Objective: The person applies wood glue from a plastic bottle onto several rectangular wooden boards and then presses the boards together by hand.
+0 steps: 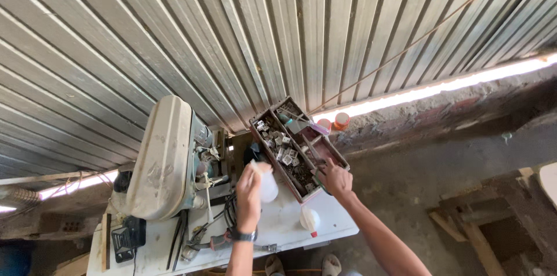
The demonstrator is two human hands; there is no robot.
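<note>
**Two hands at the parts tray**

We open on the left hand (250, 186), fingers wrapped round a small white plastic bottle (267, 186), holding it up just beside the near corner of the reddish parts tray (339, 157). The bottle's top is lost behind the fingers, so we cannot tell how it is capped. A dark watch (243, 235) sits on that wrist, forearm rising straight from the bottom edge.

Over to the right hand (336, 180), reaching into the tray's near end, knuckles up, fingers curled down among the contents. What they pinch, if anything, is hidden from us. The arm runs off the lower edge, cut at the elbow.

Inside the tray we see small pale metal pieces (278, 142) heaped in the long compartment, too small to identify. Just below the tray a second white bottle with a red cap (309, 219) lies on the white table (278, 227). Left of the tray stands a grimy pale machine housing (162, 157); beyond the tray, corrugated metal wall (232, 21).
</note>
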